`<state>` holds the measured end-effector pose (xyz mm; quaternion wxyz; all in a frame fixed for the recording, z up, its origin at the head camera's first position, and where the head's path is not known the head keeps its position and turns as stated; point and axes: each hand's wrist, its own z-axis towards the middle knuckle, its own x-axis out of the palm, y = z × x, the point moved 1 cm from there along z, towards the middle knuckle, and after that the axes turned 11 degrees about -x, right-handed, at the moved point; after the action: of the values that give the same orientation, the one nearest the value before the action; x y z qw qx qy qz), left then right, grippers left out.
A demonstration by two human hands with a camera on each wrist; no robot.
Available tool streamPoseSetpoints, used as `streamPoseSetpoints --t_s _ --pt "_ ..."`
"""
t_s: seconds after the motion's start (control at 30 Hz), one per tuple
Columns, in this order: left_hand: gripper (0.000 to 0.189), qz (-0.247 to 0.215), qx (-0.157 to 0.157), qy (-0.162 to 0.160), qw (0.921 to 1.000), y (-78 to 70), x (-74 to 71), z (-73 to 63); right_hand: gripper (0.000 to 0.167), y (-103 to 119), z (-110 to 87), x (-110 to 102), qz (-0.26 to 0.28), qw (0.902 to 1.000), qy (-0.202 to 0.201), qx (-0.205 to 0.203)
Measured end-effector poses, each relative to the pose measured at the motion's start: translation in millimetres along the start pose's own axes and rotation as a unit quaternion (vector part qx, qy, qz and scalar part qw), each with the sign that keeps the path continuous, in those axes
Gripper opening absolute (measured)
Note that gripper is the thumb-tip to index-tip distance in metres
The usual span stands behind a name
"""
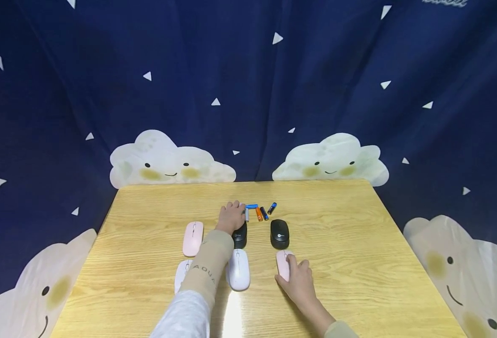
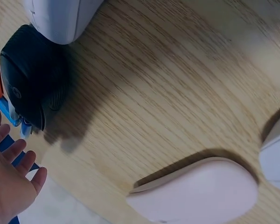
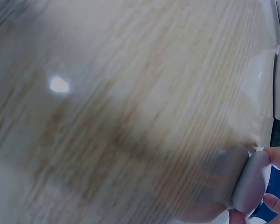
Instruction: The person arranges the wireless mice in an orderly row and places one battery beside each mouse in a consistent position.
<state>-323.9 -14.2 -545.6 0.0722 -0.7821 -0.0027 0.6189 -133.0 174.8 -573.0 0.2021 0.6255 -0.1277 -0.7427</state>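
My right hand holds a pink computer mouse by its sides on the table. The right wrist view shows this mouse between fingers and thumb. Farther off, my left hand reaches over a black mouse to the left end of a small group of batteries. A blue battery, an orange battery and a grey battery lie beside its fingertips. In the left wrist view, the fingers of the left hand are spread and loosely bent, with no held thing visible.
Another black mouse stands just beyond the held pink one. To the left are a second pink mouse and a white mouse, partly hidden by the left sleeve. One more white mouse sits mid-table. Dark batteries lie at the group's right.
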Motion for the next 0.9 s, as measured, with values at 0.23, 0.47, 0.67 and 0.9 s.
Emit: streamPoseSetpoints --t_s 0.23,0.47,0.67,0.9 --pt "0.042 0.015 -0.016 0.016 0.9996 -1.4 3.3 2.4 0.056 -0.5 0.6 0.7 -0.008 1.0 0.0 0.002" --pt "0.042 0.011 -0.026 0.026 0.9993 -0.5 0.6 -1.7 0.056 0.8 1.0 -1.0 -0.003 1.0 0.007 0.002" --pt "0.04 0.007 -0.038 0.016 0.9991 3.4 2.0 -0.6 0.057 0.4 1.4 -1.5 -0.004 0.9999 0.013 0.003" --pt "0.037 -0.015 -0.049 -0.009 0.9986 10.2 5.8 0.4 0.057 0.5 1.1 -0.2 -0.005 0.9998 0.017 0.006"
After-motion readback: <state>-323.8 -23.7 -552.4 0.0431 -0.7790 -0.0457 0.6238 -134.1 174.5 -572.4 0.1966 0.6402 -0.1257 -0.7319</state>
